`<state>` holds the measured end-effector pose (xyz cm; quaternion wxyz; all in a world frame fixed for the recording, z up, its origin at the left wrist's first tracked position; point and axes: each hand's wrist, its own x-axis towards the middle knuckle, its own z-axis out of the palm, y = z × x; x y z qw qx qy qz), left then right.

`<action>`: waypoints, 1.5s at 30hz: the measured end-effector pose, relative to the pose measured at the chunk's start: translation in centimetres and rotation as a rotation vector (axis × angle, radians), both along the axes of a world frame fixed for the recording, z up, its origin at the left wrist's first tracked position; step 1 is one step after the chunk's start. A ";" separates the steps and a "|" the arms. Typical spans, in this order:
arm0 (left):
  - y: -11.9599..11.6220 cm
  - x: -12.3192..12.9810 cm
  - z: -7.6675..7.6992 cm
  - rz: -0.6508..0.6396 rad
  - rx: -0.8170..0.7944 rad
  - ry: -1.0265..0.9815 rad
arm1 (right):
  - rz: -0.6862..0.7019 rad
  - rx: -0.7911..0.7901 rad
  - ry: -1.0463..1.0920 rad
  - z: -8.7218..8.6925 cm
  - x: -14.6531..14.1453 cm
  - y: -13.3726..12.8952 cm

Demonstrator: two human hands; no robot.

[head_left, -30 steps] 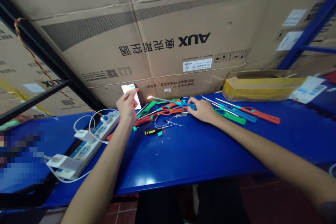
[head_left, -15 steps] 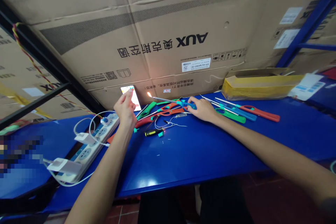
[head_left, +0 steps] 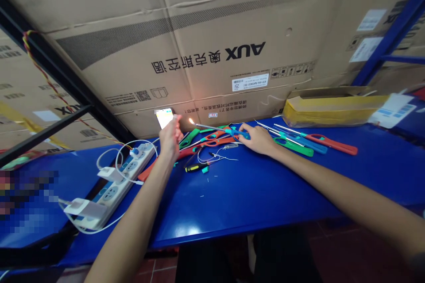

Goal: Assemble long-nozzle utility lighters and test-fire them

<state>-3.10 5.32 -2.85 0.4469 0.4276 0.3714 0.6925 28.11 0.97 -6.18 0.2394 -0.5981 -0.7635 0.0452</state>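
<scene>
My right hand (head_left: 259,139) is wrapped round the blue handle of a long-necked lighter (head_left: 239,133), whose metal tube points left. A small flame (head_left: 191,120) burns at the tube's tip, near the cardboard. My left hand (head_left: 171,135) is raised, its fingers curled and slightly blurred. It stands in front of a lit phone (head_left: 164,117) leaning on the cardboard and covers the screen's lower part. Whether the fingers hold anything is hidden. Under the lit lighter lie several more, among them a red lighter (head_left: 221,141) and a green lighter (head_left: 189,138).
On the left lies a white power strip (head_left: 111,192) with chargers and cables. A black-yellow screwdriver (head_left: 195,167), a teal piece (head_left: 205,170) and thin wire lie mid-table. Right of my right hand are a red lighter (head_left: 332,142) and others. Behind stands a yellow-taped box (head_left: 332,109).
My left hand has shifted right and its raised finger has come away from the phone screen. My right hand still holds the lit lighter in about the same place.
</scene>
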 end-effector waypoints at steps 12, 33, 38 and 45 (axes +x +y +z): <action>0.1 0.8 -0.7 -0.061 0.008 0.079 | -0.007 -0.019 0.005 0.2 0.1 0.0; 1.5 -0.8 -2.3 0.258 0.213 0.534 | -0.053 0.008 -0.018 0.5 0.0 -0.1; 0.0 0.2 -2.5 0.163 0.340 0.881 | -0.026 -0.026 -0.036 0.3 0.1 0.1; -2.8 2.2 -0.8 0.101 0.736 1.463 | 0.046 0.007 -0.081 0.3 -0.3 -0.3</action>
